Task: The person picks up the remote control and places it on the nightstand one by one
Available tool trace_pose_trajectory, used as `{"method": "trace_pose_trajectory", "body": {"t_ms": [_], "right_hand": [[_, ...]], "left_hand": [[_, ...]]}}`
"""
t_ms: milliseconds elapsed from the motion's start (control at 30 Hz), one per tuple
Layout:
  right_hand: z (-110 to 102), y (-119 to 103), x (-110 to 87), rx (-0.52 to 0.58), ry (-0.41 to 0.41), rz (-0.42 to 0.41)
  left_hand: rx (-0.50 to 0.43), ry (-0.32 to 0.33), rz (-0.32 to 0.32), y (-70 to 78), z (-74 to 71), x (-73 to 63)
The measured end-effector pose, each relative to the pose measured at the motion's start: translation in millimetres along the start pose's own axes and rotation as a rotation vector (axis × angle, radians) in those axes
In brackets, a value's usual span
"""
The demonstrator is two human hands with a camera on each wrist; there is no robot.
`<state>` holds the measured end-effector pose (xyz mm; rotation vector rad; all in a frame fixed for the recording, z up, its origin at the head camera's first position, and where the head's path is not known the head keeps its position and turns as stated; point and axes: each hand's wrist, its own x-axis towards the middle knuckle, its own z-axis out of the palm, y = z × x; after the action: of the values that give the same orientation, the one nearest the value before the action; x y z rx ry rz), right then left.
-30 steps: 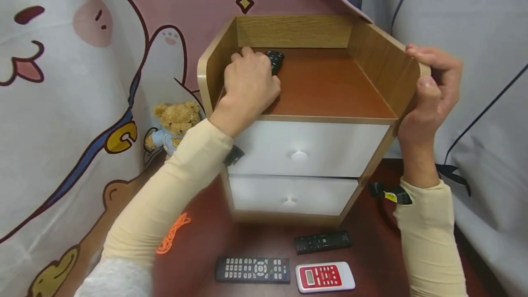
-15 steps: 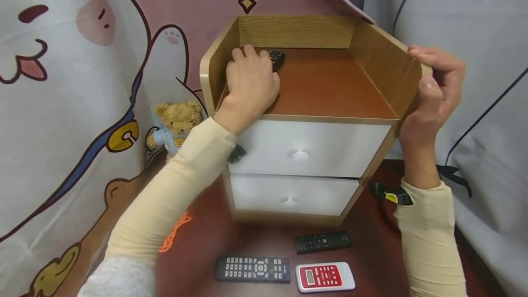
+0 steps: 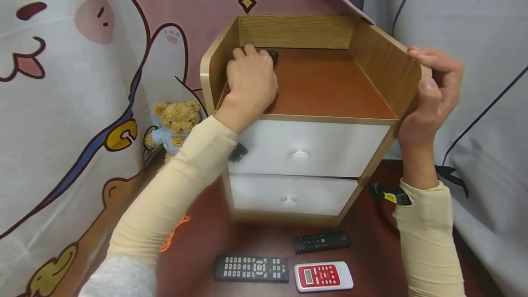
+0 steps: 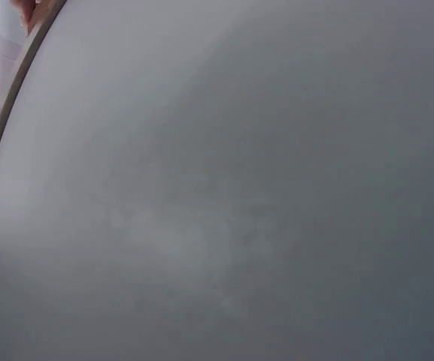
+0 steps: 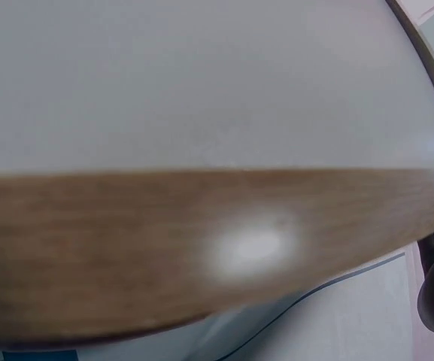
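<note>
On the top shelf (image 3: 326, 84) of a small wooden cabinet, my left hand (image 3: 251, 79) reaches in near the left side panel and grips a black remote control (image 3: 273, 55). The hand hides most of it; only one dark end shows past the knuckles. My right hand (image 3: 433, 88) grips the front edge of the cabinet's right side panel (image 3: 383, 65), thumb in front and fingers over the outside. The left wrist view is filled by the white upper drawer front (image 4: 224, 188). In the right wrist view a wooden edge (image 5: 126, 248) runs below that white front.
Both white drawers are closed, each with a round knob (image 3: 299, 155). In front lie a long dark remote (image 3: 251, 268), a smaller black remote (image 3: 321, 242) and a white-and-red remote (image 3: 323, 276). A teddy bear (image 3: 178, 118) and orange string (image 3: 175, 233) are at left.
The black remote on the shelf has shifted left under my left hand, so less of it shows. The left hand moved only slightly; the right hand keeps its hold on the panel.
</note>
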<state>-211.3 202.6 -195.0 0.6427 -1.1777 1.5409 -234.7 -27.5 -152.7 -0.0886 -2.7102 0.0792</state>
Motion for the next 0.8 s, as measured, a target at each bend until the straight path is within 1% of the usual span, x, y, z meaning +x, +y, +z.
{"method": "trace_pose_trajectory", "body": {"t_ms": [133, 200, 300, 433, 500, 567, 633, 733, 800], "right_hand": [[-1, 1, 0.3, -0.008, -0.005, 0.003], [-1, 2, 0.6, -0.014, -0.008, 0.002], [-1, 1, 0.7, -0.022, -0.01, 0.004], [0, 0, 0.8, -0.033, -0.006, 0.005], [0, -1, 1.1, -0.036, -0.004, 0.006], [-1, -1, 1.6, -0.037, -0.005, 0.004], [-2, -2, 2.3, -0.041, -0.009, 0.009], [-3, -3, 3.5, -0.05, -0.008, 0.006], [-4, -4, 4.2, -0.05, -0.005, 0.004]], "left_hand": [[-0.02, 0.011, 0.019, -2.9, -0.4, -1.5], [-0.054, 0.039, 0.042, -5.1, -0.4, -2.7], [-0.122, 0.092, 0.096, -8.1, 0.1, -7.2], [-0.213, 0.199, 0.166, -11.3, 0.6, -15.1], [-0.267, 0.283, 0.203, -12.3, -0.6, -19.8], [-0.351, 0.371, 0.268, -12.3, -2.3, -25.7], [-0.462, 0.432, 0.364, -10.6, -2.2, -34.7], [-0.61, 0.484, 0.558, -3.5, 1.5, -50.4], [-0.672, 0.518, 0.691, 2.4, 6.4, -60.5]]}}
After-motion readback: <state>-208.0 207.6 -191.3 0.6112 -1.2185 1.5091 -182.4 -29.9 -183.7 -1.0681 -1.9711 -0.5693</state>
